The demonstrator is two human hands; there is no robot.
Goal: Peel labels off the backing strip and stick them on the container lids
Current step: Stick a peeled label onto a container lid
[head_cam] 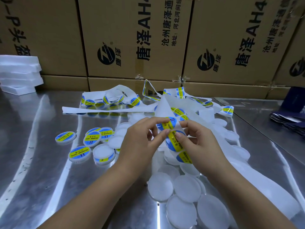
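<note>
Head view. Peeling step in hand. My left hand (140,138) pinches the edge of a round label (166,125) between thumb and forefinger. My right hand (196,139) pinches the backing strip (166,104) just beside it, keeping the paper taut.

The label is glossy blue with a yellow band. The strip is thin white paper, looping away beyond my hands.

Next, I judge: lift the label clean without creasing, then centre it on one of the blank lids (186,187), flat translucent discs heaped below my hands. Labelled lids (92,138) lie left of my left hand on the shiny metal table (41,154).
</note>
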